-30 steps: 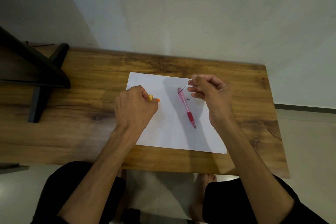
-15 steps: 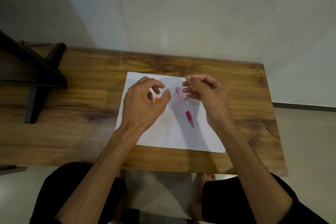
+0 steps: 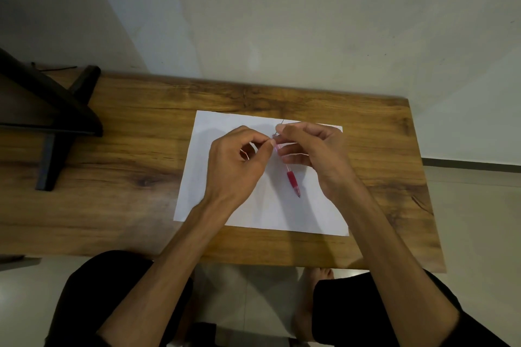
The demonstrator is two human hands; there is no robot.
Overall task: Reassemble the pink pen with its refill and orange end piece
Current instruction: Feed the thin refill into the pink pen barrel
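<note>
The pink pen [image 3: 292, 180], with its red grip, lies on the white paper [image 3: 214, 127], tip toward me. My left hand [image 3: 239, 162] pinches the pen's far, open end between thumb and forefinger. My right hand [image 3: 313, 149] pinches the thin dark refill [image 3: 281, 124] just above that end. The refill's top sticks out past my fingers and its lower end sits at the pen's opening. The orange end piece is out of sight, behind my left hand if it is still on the paper.
The paper lies on a wooden table [image 3: 127, 155] set against a pale wall. A black stand [image 3: 56, 110] occupies the table's left part. My knees and bare feet show below the table's near edge.
My left hand let go of the orange end piece, moved right and took the pen's far end. My right hand brought the refill down to that end.
</note>
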